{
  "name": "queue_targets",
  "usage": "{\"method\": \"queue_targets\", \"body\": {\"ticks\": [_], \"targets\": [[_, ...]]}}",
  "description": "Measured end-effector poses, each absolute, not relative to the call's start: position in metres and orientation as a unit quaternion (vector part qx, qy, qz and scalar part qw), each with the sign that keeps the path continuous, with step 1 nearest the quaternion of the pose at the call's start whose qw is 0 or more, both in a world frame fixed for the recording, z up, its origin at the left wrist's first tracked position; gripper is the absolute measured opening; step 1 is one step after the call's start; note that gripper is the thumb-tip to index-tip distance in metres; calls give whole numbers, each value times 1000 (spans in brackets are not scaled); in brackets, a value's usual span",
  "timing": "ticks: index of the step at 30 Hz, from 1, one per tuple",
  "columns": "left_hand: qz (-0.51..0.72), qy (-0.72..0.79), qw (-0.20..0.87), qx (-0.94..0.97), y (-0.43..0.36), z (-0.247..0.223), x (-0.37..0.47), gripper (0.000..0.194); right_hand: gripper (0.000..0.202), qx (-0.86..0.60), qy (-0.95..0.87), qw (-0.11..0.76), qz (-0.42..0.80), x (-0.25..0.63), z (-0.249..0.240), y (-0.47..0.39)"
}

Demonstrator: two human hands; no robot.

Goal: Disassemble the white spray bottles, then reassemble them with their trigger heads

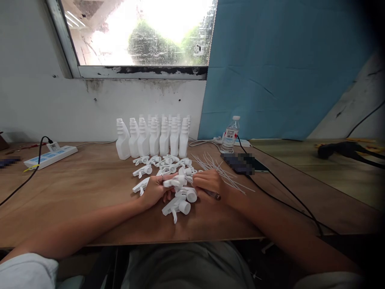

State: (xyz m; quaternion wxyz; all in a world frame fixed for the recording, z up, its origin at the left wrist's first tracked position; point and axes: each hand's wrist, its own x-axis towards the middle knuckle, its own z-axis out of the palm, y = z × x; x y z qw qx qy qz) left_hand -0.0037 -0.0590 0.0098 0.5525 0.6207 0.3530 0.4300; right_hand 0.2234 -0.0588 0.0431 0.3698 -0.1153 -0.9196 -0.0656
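My left hand (pixel 155 190) is closed around a white trigger spray head (pixel 175 182), a ring on one finger. Against its right side my right hand (pixel 209 181) is closed in a fist. A slim tool with a dark brown handle (pixel 214 195) sticks out below that fist; its working end is hidden, so its kind cannot be told. Just in front of the hands lie two more spray heads, the nearer one (pixel 177 207) on its side. Several others (pixel 142 171) are scattered behind them. To the right, thin white dip tubes (pixel 221 172) lie in a loose fan.
Several white bottles (pixel 155 138) without tops stand in rows by the wall. A clear water bottle (pixel 231 136) and dark phones (pixel 237 163) with black cables sit at the right. A white power strip (pixel 51 156) lies at the left. The table's front edge (pixel 180 242) is near my body.
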Motion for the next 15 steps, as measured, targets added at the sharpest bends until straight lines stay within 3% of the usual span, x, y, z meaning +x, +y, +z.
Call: {"method": "queue_targets", "body": {"ticks": [3,7,15], "targets": [[427,338,573,612,-58,7,-6,55,19,-187,-896,403,27,226,35,-59],[451,324,579,597,-51,5,-6,56,15,-256,-833,478,112,226,27,-58],[422,217,717,510,-43,9,-12,60,13,-235,-835,491,76,231,25,-53]]}}
